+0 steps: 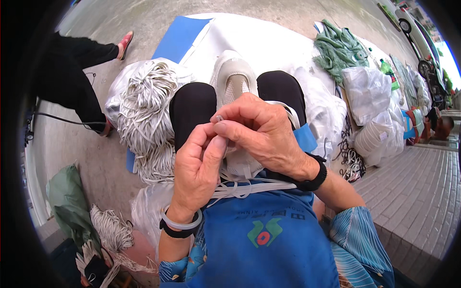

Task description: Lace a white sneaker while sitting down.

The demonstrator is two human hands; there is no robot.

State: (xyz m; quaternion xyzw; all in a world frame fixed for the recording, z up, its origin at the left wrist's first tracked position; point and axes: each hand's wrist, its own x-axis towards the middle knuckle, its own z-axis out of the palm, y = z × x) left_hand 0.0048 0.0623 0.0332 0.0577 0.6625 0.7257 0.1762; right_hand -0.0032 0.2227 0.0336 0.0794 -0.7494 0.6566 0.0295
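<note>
Covering the lap, blue apron: the widest thing here, soft cloth by the look of it;
White cord bundle: a big heap beside the left knee, strands looping everywhere; limp, I'd say, and fairly weighty taken whole, quick to tangle, so scoop from beneath;
Pale rounded object: just behind the fingers, mesh-like in its middle; how firm, I can't tell;
Right hand: thumb and forefinger closed together, right up at the grey tip;
Left hand: lower and closer in, thumb and forefinger pinched around the same piece;
White cords: thin, slack across the apron's top; light and bendy, I'd judge, best held near an end so they don't flop;
Small grey piece: there it is, between the two pinches, only its tip clear; surely light, perhaps stiff and slick, easily dropped; fingertips near the end suit it, the other hand steadying below
</note>
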